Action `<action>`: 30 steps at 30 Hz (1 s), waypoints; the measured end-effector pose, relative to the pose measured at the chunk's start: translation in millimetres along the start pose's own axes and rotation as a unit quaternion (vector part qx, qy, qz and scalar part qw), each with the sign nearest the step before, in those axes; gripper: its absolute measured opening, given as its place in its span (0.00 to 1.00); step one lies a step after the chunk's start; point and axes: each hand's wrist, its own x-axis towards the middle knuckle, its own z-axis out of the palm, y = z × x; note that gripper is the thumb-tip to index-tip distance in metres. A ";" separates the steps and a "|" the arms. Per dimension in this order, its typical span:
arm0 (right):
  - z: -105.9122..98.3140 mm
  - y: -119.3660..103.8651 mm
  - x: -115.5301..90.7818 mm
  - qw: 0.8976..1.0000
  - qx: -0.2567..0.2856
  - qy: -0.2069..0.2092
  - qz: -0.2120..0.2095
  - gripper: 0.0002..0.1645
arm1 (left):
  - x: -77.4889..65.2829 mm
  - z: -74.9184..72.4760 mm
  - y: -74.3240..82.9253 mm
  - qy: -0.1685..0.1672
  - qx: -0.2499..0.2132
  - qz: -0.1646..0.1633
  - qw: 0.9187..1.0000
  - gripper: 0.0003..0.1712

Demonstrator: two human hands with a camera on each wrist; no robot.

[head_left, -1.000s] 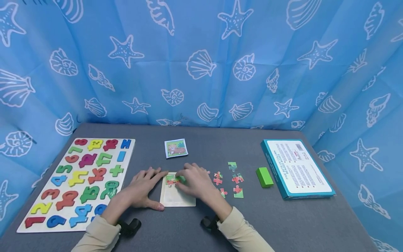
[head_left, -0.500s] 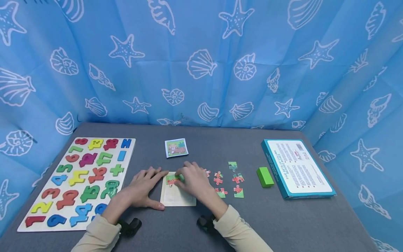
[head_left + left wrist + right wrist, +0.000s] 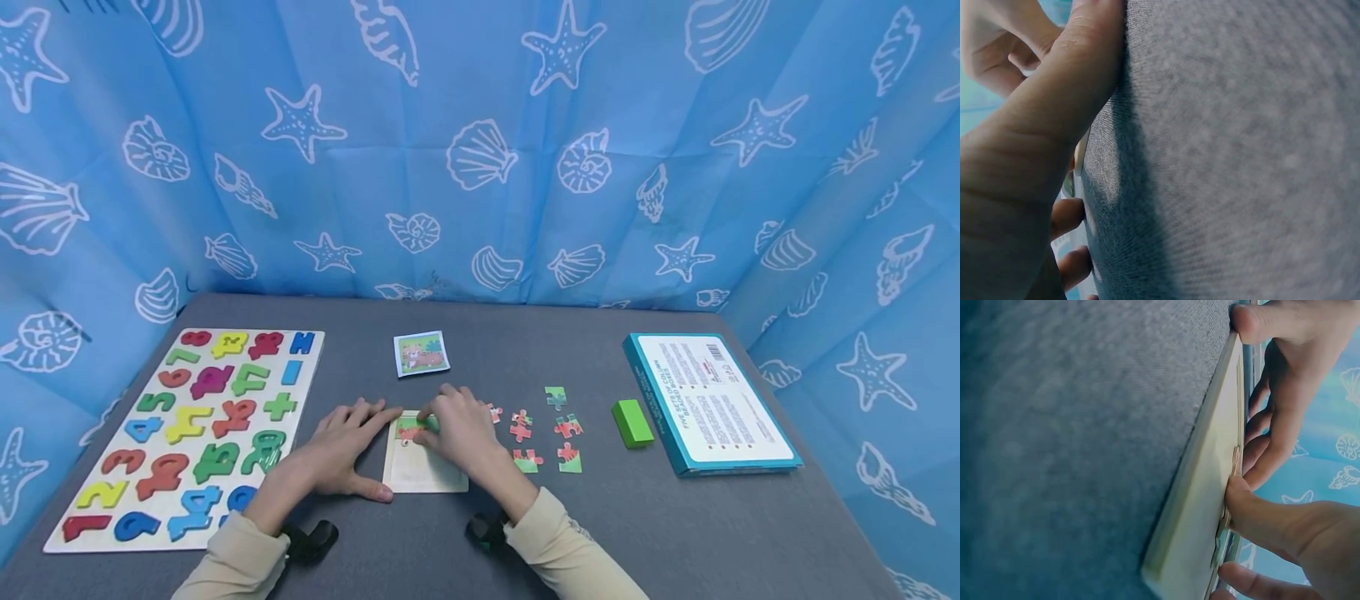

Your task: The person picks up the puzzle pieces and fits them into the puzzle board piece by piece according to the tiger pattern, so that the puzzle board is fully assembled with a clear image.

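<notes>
Puzzle tray (image 3: 427,471), pale & shallow, sits on the table (image 3: 555,350) btwn the hands, a bit L of centre. L hand (image 3: 345,446) palm down on its L side, fingers extended & spread, gripping nothing: index tip at tray's far-L corner, thumb by the near-L one. R hand (image 3: 467,432) over tray's far-R part, fingers bent, thumb touching puzzle pcs; can't tell if it's pinching one or just pressing, as the hand covers much of that spot. Set pcs (image 3: 407,429), red & green, lie along tray's far side, L end showing past the R hand; near part of tray is bare. Loose pcs (image 3: 568,457), red/green w/ some teal, lie apart on table to R of R hand, in rough columns, the leftmost partly hidden by it. Black straps (image 3: 311,542) at both wrists, beige sleeves (image 3: 243,554) below. Far of tray: small pic card (image 3: 421,354), white border, slightly tilted. Well to L: white number board (image 3: 309,367) w/ coloured numerals & a plus sign. To R, past loose pcs: green block (image 3: 632,423), then just beyond it a teal-edged box (image 3: 716,400), white printed face up. Blue curtain (image 3: 420,75) w/ white shells & starfish behind table.
</notes>
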 end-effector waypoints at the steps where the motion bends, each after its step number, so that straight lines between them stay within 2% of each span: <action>1: -0.3 1.2 0.0 1.000 0.004 -0.001 0.001 0.16 | 0.0 -0.1 0.0 0.000 0.000 0.000 1.000 0.66; 5: -7.2 11.2 -1.2 1.000 0.022 0.002 0.008 0.20 | 0.4 0.4 -1.4 0.000 0.000 0.002 1.000 0.66; 8: -18.6 26.5 -2.4 0.999 0.033 0.015 0.021 0.21 | 0.6 0.7 -1.7 -0.002 -0.003 0.002 1.000 0.66; 12: -38.5 56.4 -4.3 0.998 0.034 0.030 0.047 0.19 | 0.8 0.8 -1.4 -0.003 -0.008 0.001 1.000 0.66; 16: -56.4 92.7 -9.5 0.996 0.022 0.028 0.084 0.21 | 1.3 1.7 -3.2 -0.002 -0.011 0.005 1.000 0.66; 20: -67.2 127.2 -18.3 0.992 0.013 0.004 0.124 0.25 | 1.9 3.2 -5.3 0.000 -0.012 0.005 1.000 0.67; 23: -72.3 144.8 -24.4 0.989 0.015 -0.026 0.142 0.28 | 2.5 4.7 -7.0 0.001 -0.014 0.006 1.000 0.67; 28: -75.3 156.4 -29.6 0.986 0.023 -0.069 0.153 0.28 | 2.2 3.8 -6.1 -0.003 -0.015 0.001 1.000 0.66; 30: -74.7 157.1 -30.5 0.985 0.025 -0.074 0.153 0.27 | 1.6 2.5 -4.5 -0.005 -0.015 0.001 1.000 0.66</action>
